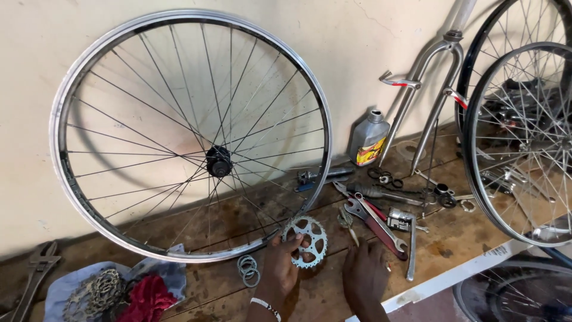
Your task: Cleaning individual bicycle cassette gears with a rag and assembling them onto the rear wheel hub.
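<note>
My left hand (279, 269) holds a silver toothed sprocket (306, 241) by its lower left edge, just above the wooden bench (226, 280). My right hand (363, 275) rests on the bench beside it, fingers spread, tips near a small dark tool (348, 223). A bare spoked bicycle wheel (190, 134) with a dark hub (218, 161) leans upright against the wall right behind the sprocket. Several thin metal rings (248, 269) lie on the bench left of my left hand.
Wrenches, one red-handled (381, 225), and small parts are spread to the right. A grey oil bottle (368, 138) stands by the wall. A silver fork (426, 89) and more wheels (518, 143) lean at right. A cloth with a chain (101, 292) and pliers (36, 268) lie left.
</note>
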